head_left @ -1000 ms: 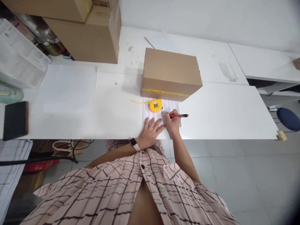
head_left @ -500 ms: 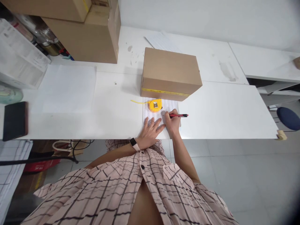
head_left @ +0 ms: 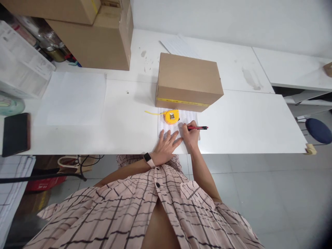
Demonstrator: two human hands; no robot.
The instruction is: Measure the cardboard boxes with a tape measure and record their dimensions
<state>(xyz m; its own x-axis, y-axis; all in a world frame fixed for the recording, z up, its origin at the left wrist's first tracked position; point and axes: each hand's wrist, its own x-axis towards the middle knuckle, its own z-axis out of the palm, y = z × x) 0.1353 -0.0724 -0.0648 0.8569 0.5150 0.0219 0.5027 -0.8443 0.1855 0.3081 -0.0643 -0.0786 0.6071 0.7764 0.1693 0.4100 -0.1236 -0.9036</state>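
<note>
My right hand [head_left: 190, 137] is closed around a red and black pen [head_left: 198, 128], its tip end down by a printed sheet of paper [head_left: 162, 121]. Fingers spread, my left hand [head_left: 166, 147] lies flat on the lower part of that sheet. A yellow tape measure [head_left: 171, 117] rests on the paper just beyond my fingers, a short length of its blade sticking out to the left. Behind it stands a closed cardboard box [head_left: 189, 77] with yellow tape along its near side. The box hides the far edge of the sheet.
Large cardboard boxes [head_left: 103, 45] are stacked at the back left. Blank white paper [head_left: 74, 98] and a dark phone [head_left: 16, 134] lie on the left of the white table [head_left: 249, 121]. Another paper [head_left: 178, 45] sits behind the box. A blue stool [head_left: 319, 130] stands at the right.
</note>
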